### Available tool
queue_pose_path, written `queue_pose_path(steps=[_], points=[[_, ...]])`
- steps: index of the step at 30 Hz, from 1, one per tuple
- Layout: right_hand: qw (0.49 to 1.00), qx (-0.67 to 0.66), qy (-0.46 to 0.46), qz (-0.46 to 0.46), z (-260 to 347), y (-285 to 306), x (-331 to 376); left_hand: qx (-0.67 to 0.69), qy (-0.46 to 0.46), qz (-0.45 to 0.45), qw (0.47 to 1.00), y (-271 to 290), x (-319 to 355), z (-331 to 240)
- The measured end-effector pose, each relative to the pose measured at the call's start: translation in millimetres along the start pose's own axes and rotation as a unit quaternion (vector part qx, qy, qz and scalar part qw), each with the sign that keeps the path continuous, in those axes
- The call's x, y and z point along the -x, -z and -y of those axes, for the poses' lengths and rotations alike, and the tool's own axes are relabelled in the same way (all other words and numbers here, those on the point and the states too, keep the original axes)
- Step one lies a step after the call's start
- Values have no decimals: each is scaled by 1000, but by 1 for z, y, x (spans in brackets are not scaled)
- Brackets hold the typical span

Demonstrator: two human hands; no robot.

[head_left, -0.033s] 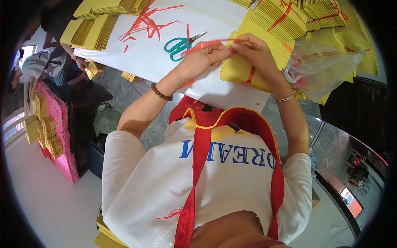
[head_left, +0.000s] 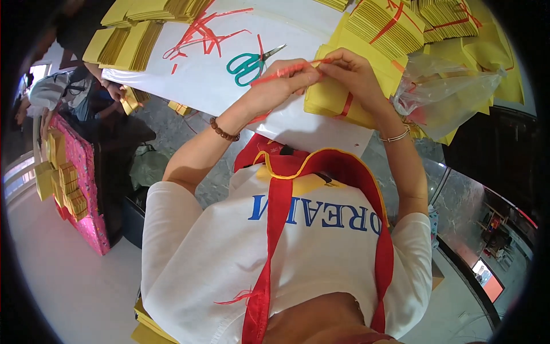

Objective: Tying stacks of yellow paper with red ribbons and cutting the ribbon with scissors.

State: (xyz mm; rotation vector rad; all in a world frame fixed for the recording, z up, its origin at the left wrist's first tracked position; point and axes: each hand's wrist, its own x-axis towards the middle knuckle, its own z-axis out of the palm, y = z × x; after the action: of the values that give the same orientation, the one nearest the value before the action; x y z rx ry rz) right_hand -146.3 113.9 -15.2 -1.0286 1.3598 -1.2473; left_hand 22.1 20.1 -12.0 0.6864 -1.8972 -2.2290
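Observation:
A red plastic strip (head_left: pixel 289 70) runs across the fingers of my left hand (head_left: pixel 281 89) toward my right hand (head_left: pixel 349 71). Both hands pinch it over a stack of yellow paper envelopes (head_left: pixel 323 102). Part of the same red strip material (head_left: pixel 347 104) crosses the stack near its front edge. Where the strip meets the fingertips is partly hidden by my fingers. Just left of my left hand, green-handled scissors (head_left: pixel 247 66) lie on the white table (head_left: pixel 212 86), blades pointing to the far right.
Loose red strips (head_left: pixel 209 37) lie behind the scissors. More yellow stacks stand at far left (head_left: pixel 132 43) and far right (head_left: pixel 387 23), some tied in red. A clear plastic bag (head_left: pixel 452 94) sits right of my right hand. At the left, another person's hand (head_left: pixel 114 92) holds a small yellow bundle (head_left: pixel 133 100).
My left hand has rolled slightly, its fingers curling further around the red strip. The other person's bundle has tilted a little.

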Motion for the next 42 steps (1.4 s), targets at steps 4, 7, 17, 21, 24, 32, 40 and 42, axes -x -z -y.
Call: queue_pose_path(steps=[4, 7, 17, 21, 24, 32, 40, 42], points=[[1000, 7, 9, 15, 0, 4, -2, -54, -20, -15, 998, 3, -7, 7], [999, 17, 14, 23, 3, 0, -2, -95, -119, -86, 985, 8, -18, 12], [968, 226, 109, -13, 2, -3, 0, -183, -149, -48, 971, 8, -32, 22], [784, 498, 343, -137, -5, -5, -14, -203, -159, -32, 966, 10, -32, 22], [787, 483, 352, -152, -11, -8, -20, -194, -174, -50, 964, 12, -34, 26], [848, 391, 318, -162, -13, -7, -16, 22, -77, -13, 997, 15, -35, 17], [855, 390, 303, -160, -11, -3, -17, -38, -74, -37, 996, 17, -48, 17], [879, 355, 285, -142, -9, -3, -15, -47, -126, -58, 989, 16, -51, 14]])
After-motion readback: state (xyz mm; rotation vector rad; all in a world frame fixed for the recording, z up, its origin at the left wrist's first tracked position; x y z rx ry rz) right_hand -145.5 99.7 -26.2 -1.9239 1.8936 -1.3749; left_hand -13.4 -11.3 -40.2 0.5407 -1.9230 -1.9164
